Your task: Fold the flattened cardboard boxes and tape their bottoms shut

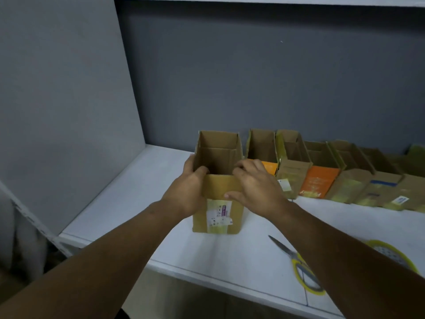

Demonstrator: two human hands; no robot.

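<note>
Two hands hold one box. Our left hand (188, 192) and our right hand (255, 187) both grip the near top edge of the cardboard box (217, 187), with fingers curled over the rim into the open top. The box stands upright on the white worktop (138, 203), right under our grip. Its bottom sits flat on the worktop, so we cannot see if tape is on it. Just to the right of our grip, and a bit farther from us, a row of folded boxes (322, 171) stands side by side, tops open. We think most of the job is done, and this box looks ready to join the row. We see no flat boxes waiting, but some may be out of sight. Scissors (296, 256) lie nearer to us than our grip, to the right.
</note>
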